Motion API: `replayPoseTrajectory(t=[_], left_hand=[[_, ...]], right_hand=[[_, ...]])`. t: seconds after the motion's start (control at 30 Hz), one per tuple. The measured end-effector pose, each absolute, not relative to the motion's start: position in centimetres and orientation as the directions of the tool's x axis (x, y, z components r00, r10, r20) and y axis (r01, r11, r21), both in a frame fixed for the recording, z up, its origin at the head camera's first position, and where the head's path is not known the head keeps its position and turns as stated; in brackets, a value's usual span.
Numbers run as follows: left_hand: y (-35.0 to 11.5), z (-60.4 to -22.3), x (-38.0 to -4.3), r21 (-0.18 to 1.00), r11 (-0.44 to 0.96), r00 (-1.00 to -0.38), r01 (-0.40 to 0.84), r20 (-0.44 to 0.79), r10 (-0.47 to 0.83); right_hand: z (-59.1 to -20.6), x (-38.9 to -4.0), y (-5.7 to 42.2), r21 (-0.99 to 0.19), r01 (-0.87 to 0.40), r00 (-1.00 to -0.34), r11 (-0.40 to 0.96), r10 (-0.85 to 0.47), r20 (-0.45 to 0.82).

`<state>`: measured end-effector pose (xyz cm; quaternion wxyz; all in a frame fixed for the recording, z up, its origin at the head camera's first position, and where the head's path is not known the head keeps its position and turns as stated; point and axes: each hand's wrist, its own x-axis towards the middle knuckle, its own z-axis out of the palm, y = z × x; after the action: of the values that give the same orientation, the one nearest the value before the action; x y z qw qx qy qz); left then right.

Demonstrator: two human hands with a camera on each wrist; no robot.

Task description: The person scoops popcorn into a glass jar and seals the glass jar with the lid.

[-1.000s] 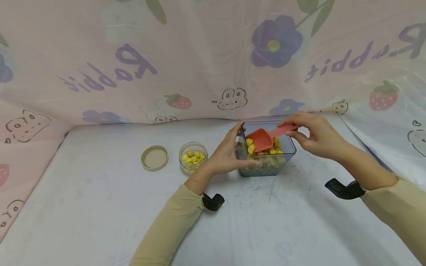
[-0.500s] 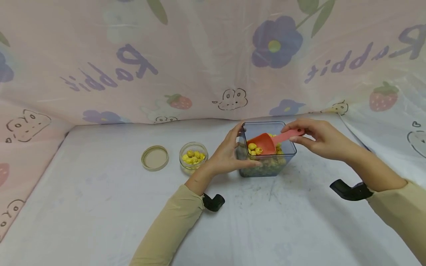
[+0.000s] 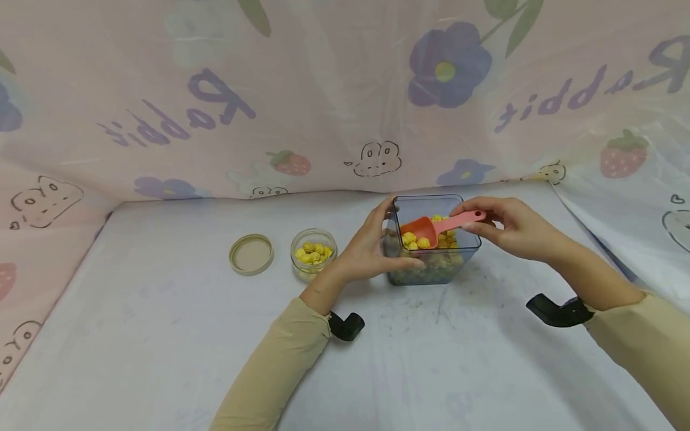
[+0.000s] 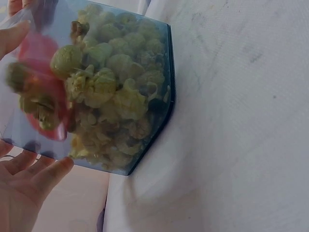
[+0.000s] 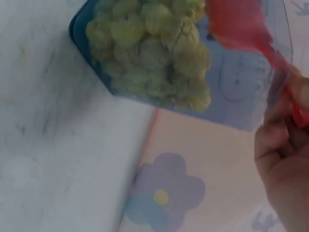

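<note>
A clear bluish square container (image 3: 431, 278), partly filled with yellow popcorn (image 3: 447, 240), stands on the table. My left hand (image 3: 361, 254) holds it by its left side, thumb along the front wall and fingers toward the back. My right hand (image 3: 512, 227) pinches the handle of a pink-red scoop (image 3: 422, 228) over the right rim. Inside the container, the scoop bowl tilts left with several popcorn pieces in it. Through the wall in the left wrist view, the scoop (image 4: 41, 92) shows above the heap (image 4: 116, 82). The right wrist view shows the handle (image 5: 275, 55) running to my fingers.
Left of the container stands an open glass jar (image 3: 333, 240) with yellow popcorn in it, close to my left wrist. A round beige lid (image 3: 251, 255) lies farther left. White cloth covers the table (image 3: 162, 335); a patterned curtain (image 3: 323, 90) hangs behind.
The right hand has lowered slightly, and the scoop now sits nearer the container's front with popcorn in its bowl. The left hand and container have stayed in place.
</note>
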<state>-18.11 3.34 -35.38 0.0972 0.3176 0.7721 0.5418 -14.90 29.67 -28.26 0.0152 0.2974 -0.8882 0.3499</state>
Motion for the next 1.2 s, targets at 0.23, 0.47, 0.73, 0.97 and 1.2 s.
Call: replayPoseTrajectory(t=[0.23,0.47,0.73,0.97,1.2], left_hand=[[3.3,-35.3,-18.2,0.902,0.203,-0.781,0.382,0.197,0.593],[3.3,-35.1,-18.1,0.899,0.21,-0.781,0.384,0.195,0.593],[3.2,-35.3,-18.2,0.898,0.208,-0.781,0.387,0.199,0.592],[3.3,-35.4,-18.2,0.901,0.208,-0.78,0.382,0.192,0.596],[3.3,-35.4,-18.2,0.898,0.206,-0.779,0.389,0.201,0.594]], right_hand=[[-28.9,-14.5,30.3,-0.732,-0.469,-0.847,0.495,-0.487,0.213],[-29.1,-13.9,30.9,-0.803,-0.399,-0.881,0.442,-0.427,0.203],[-29.9,-13.2,31.3,-0.854,-0.267,-0.943,0.447,-0.304,0.135],[-31.2,-12.9,31.6,-0.93,-0.219,-0.955,0.295,-0.261,0.143],[-32.0,-12.7,31.6,-0.979,-0.2,-0.939,0.037,-0.292,0.181]])
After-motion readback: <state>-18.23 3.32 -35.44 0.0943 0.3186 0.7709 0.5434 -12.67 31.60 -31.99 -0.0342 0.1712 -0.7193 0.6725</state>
